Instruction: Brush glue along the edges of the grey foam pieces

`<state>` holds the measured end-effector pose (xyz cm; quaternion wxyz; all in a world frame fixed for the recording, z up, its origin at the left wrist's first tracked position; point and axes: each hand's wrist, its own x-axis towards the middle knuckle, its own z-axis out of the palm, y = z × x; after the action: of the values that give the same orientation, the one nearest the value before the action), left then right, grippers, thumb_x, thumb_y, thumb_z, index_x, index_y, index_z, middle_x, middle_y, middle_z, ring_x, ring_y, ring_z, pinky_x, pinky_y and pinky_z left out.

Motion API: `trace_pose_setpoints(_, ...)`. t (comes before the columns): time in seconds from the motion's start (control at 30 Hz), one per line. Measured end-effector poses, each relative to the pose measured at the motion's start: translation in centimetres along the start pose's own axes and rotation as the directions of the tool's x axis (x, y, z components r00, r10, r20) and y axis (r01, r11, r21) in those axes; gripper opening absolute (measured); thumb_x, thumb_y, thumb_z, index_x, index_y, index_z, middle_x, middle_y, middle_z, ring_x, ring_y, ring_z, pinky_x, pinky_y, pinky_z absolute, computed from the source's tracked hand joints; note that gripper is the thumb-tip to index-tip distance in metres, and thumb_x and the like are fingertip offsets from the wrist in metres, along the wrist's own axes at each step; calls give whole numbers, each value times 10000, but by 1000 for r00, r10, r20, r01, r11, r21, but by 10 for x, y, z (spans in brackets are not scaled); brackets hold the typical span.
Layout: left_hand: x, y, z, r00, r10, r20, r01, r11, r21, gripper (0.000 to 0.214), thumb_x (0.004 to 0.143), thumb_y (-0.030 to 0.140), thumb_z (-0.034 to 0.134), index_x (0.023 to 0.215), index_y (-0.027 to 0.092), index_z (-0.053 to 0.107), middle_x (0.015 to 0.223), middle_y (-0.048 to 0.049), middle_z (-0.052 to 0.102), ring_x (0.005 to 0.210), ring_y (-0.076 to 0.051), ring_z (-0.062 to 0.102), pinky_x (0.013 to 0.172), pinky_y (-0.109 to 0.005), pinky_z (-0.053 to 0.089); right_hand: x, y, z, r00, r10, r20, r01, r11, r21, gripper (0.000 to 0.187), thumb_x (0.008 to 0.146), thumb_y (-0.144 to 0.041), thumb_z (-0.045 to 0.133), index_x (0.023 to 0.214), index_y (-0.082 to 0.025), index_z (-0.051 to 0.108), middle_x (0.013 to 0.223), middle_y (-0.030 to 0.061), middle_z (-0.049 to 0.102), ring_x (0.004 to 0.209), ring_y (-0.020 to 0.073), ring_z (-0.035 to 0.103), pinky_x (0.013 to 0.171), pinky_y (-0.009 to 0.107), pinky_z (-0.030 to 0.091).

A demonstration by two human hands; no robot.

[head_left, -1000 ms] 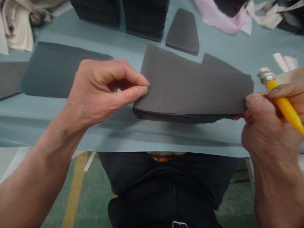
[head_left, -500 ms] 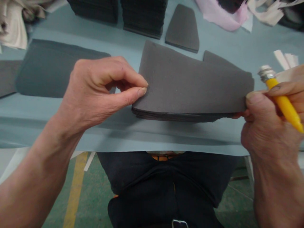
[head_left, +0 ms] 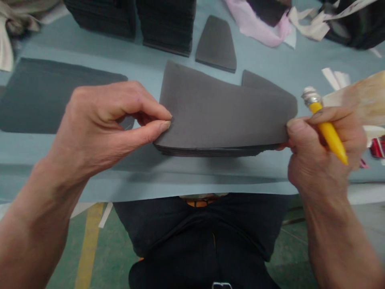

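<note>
A stack of dark grey foam sheets (head_left: 222,116) lies near the front edge of the blue-grey table (head_left: 168,176), its top sheet curving upward. My left hand (head_left: 99,128) pinches the stack's left corner between thumb and forefinger. My right hand (head_left: 319,152) pinches the stack's right end with its thumb, and its fingers also hold a yellow-handled tool (head_left: 326,128) with a metal tip pointing up.
Tall stacks of dark foam (head_left: 135,20) stand at the back. A small grey trapezoid piece (head_left: 217,44) lies behind the held stack and a large dark sheet (head_left: 54,96) at the left. Pink and beige fabric scraps (head_left: 270,22) lie at the back right.
Both hands keep their pinch on the stack. The whole scene has slid left and a little down in the picture as my head turned; the stack itself looks unmoved on the table.
</note>
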<state>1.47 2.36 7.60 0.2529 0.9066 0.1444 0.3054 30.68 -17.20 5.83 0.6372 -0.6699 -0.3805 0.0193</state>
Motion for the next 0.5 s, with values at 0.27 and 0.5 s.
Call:
trace_pose_setpoints(0.27,0,2,-5,998,-42,41,38,994,100,183,1037,426,732,1024,250,783,979,63,739,866,-88,680,743,-318,502,-4,-10,3,999,30,39,-30,999,-17,254,716,-225,800,844,-248,581,622,-98,639,424,81,535,372,185,452)
trace_pose_setpoints(0.5,2,4,-5,998,-43,49,37,994,103,186,1024,428,730,966,260,785,975,57,745,852,-101,678,746,-317,491,-2,-2,-1,998,-44,51,42,999,35,289,698,-170,831,860,-249,606,678,-52,673,429,95,564,364,196,447)
